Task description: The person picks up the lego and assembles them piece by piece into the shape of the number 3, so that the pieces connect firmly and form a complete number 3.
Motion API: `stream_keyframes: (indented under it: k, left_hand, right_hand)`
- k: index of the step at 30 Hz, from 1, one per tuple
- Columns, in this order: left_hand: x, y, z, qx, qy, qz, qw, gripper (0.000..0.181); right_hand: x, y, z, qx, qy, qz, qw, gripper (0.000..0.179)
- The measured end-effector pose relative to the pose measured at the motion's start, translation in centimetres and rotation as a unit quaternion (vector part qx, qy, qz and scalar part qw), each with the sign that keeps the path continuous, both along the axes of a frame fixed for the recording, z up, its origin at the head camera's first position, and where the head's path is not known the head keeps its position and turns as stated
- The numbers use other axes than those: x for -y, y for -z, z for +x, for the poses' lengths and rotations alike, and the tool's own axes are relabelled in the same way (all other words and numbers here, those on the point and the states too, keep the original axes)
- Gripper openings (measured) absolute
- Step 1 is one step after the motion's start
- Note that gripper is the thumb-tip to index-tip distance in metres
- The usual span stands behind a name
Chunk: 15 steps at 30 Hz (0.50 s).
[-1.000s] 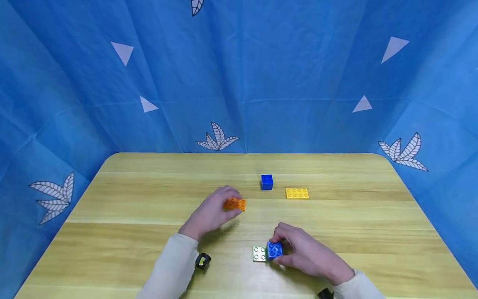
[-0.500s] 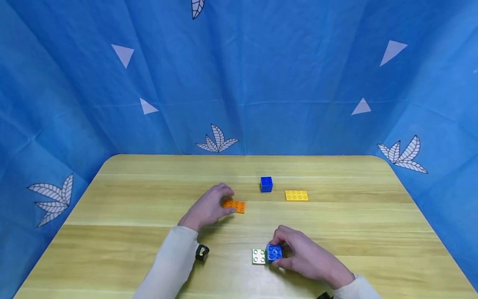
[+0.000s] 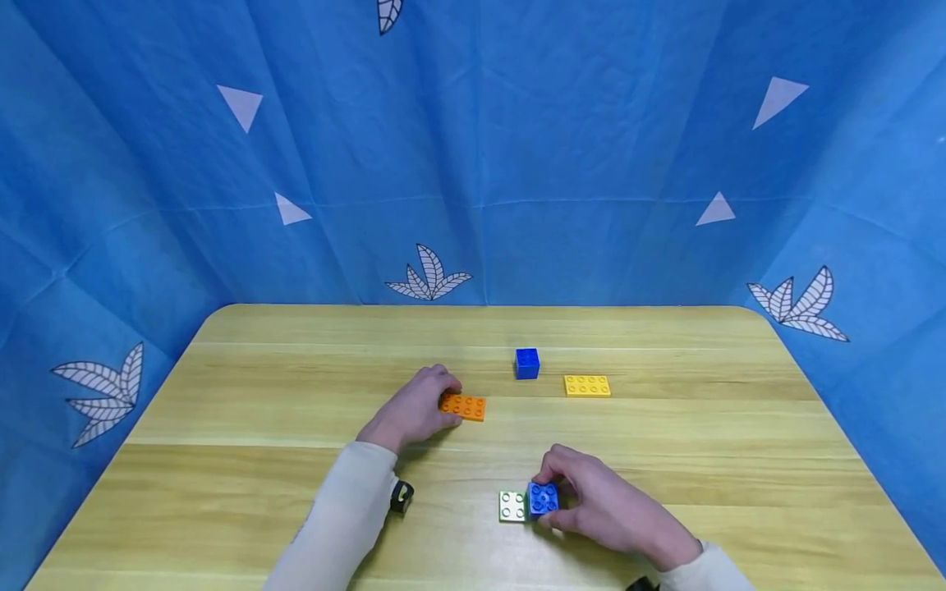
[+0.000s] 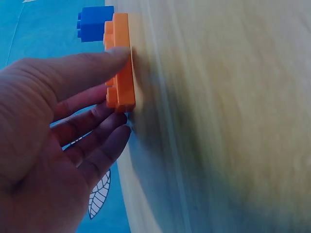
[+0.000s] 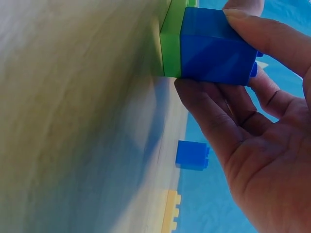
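Note:
My left hand (image 3: 417, 408) pinches the left end of a flat orange brick (image 3: 470, 408) on the wooden table, thumb along the near side and fingers behind. In the left wrist view its thumb lies across the orange brick's side (image 4: 125, 80), and the lower fingers spread loosely. My right hand (image 3: 602, 501) grips a blue studded brick (image 3: 543, 498) between thumb and fingers. That blue block stands on the right part of a thin green brick (image 3: 512, 506), whose left studs show. The right wrist view shows the green layer (image 5: 171, 53) beneath the blue one.
Toward the back of the table (image 3: 665, 460) stand a second blue brick (image 3: 527, 364) and, to its right, a flat yellow brick (image 3: 587, 386). A blue curtain (image 3: 480, 148) hangs behind the table's far edge.
My left hand drew back from the orange brick's middle, with fingers spread wider half a second ago, and now closes on its left end. The right hand has held still on the blue brick.

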State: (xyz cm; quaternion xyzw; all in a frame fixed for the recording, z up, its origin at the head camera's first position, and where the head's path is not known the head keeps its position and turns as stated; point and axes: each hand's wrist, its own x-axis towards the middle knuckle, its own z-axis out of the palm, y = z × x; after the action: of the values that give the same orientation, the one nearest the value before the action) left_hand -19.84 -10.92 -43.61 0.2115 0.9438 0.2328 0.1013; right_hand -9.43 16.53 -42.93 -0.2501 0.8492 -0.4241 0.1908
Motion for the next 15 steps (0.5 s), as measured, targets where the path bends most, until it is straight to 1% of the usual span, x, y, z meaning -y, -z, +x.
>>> stream_keyframes:
  k: [6, 12, 15]
  left_hand:
    - [-0.03, 0.04, -0.01, 0.003, -0.006, -0.009, 0.9999, 0.036]
    - [-0.06, -0.10, 0.05, 0.011, 0.000, -0.012, 0.9999, 0.034]
    - [-0.08, -0.08, 0.12, 0.016, 0.003, -0.009, 0.9998, 0.035]
  right_hand:
    - [0.03, -0.02, 0.01, 0.004, 0.002, -0.006, 1.0000, 0.027]
    - [0.01, -0.03, 0.01, 0.010, 0.002, -0.010, 0.9999, 0.026]
    - [-0.02, -0.07, 0.00, 0.006, 0.001, -0.004, 1.0000, 0.026]
